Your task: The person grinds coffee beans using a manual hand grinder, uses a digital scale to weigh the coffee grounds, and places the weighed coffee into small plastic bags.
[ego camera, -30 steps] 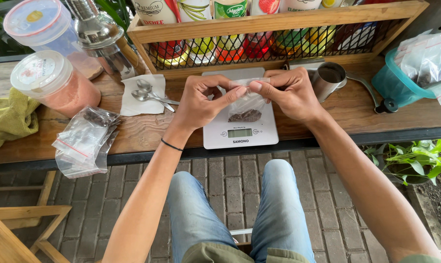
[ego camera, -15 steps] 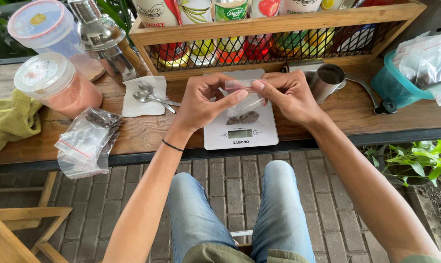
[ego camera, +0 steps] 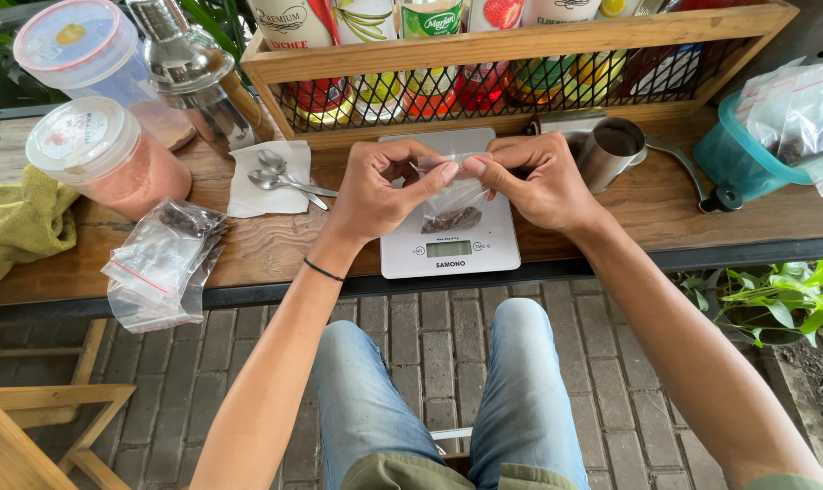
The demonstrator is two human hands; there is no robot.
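Your left hand (ego camera: 375, 186) and right hand (ego camera: 534, 177) each pinch the small bag's (ego camera: 454, 201) top, above the scale (ego camera: 448, 249).

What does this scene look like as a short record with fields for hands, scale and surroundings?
left hand: pinches top edge of small clear bag
right hand: pinches same bag's top edge
bag contents: dark bits, kind unclear
kitchen scale: white, under the bag
left of scale: two spoons on napkin
right of scale: metal cup
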